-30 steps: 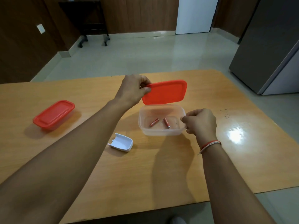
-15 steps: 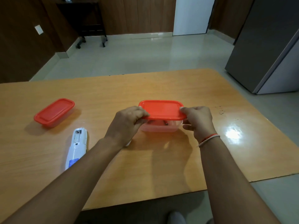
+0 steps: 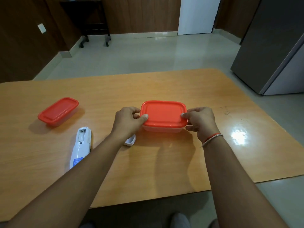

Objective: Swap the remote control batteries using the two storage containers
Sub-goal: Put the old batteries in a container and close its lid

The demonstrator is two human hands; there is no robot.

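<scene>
A clear container with a red lid (image 3: 163, 115) sits mid-table, the lid lying flat on top. My left hand (image 3: 128, 120) grips its left end, thumb pressed on the lid. My right hand (image 3: 199, 120) grips the right end the same way. The container's inside is hidden by the lid. A second closed red-lidded container (image 3: 58, 111) rests at the left. The white remote control (image 3: 80, 145) lies face down with its battery bay open and empty-looking. Its white battery cover (image 3: 130, 141) peeks out beside my left wrist.
The wooden table (image 3: 148, 162) ends close to me and on the right. A grey refrigerator (image 3: 271, 46) stands beyond the right edge. A dark wheeled stand (image 3: 92, 22) sits at the far wall.
The red lid came down from my raised left hand onto the clear container, covering the two batteries. Both hands now press it at the ends. The remote came into view as my head shifted.
</scene>
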